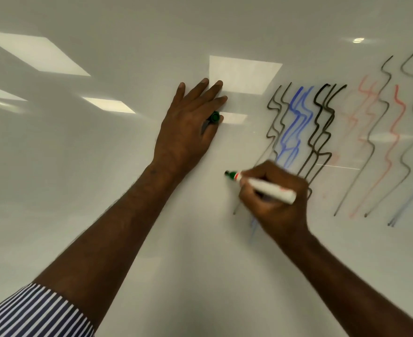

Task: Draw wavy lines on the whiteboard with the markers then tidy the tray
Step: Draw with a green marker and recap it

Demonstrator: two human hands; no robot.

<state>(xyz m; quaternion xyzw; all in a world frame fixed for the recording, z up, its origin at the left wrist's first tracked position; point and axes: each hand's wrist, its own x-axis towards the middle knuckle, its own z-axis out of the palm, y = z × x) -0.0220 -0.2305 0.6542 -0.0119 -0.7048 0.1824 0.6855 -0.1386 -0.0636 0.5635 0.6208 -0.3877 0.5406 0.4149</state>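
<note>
From the head camera, the left hand (188,122) lay flat on the whiteboard (103,166), pinching a green cap (214,117) under its thumb. The right hand (276,198) gripped a green marker (261,184), tip at the board, left of the wavy lines (322,132).

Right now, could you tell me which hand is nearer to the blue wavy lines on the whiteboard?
Right. The right hand, gripping the green marker, overlaps the lower ends of the blue wavy lines; the left hand presses flat farther left.
</note>
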